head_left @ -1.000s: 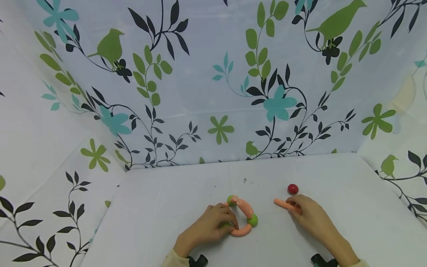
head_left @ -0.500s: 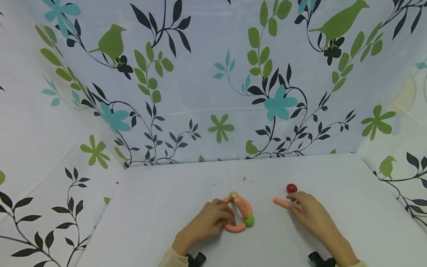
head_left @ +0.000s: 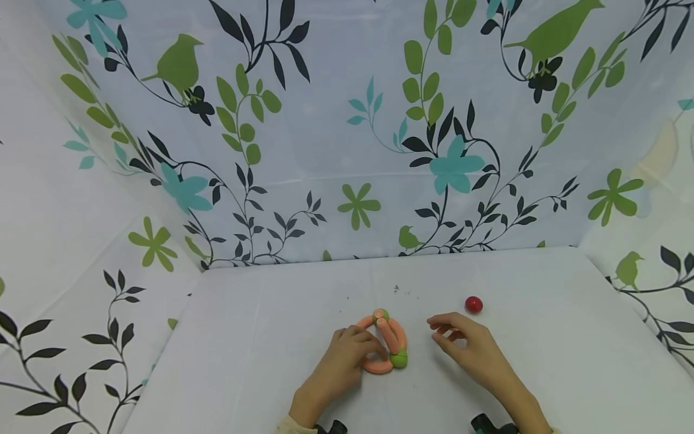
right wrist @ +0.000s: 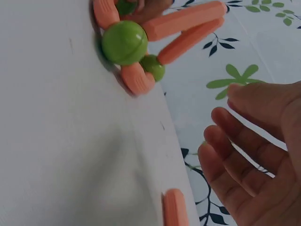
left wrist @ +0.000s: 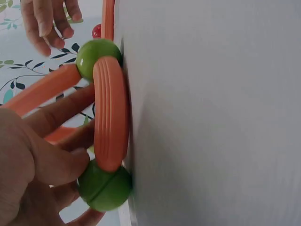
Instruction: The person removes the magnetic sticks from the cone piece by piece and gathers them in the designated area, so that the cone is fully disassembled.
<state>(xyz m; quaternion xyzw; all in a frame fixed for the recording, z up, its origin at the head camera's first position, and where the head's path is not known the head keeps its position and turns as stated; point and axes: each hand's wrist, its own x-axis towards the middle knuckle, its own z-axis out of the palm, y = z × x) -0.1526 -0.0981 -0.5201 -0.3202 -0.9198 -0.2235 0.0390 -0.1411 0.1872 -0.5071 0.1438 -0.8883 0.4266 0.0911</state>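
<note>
While the counter stretches broadly leftward, I see the left hand gripping the ring at one of its three green balls; two orange sticks rise there. Across a gap come the right hand, loosely spread, one lying stick, and one red ball, short of the far edge.

head view: evenly bright | wrist views: dimmer | right wrist view: soft-edged shadow on table, glint on green ball
</note>
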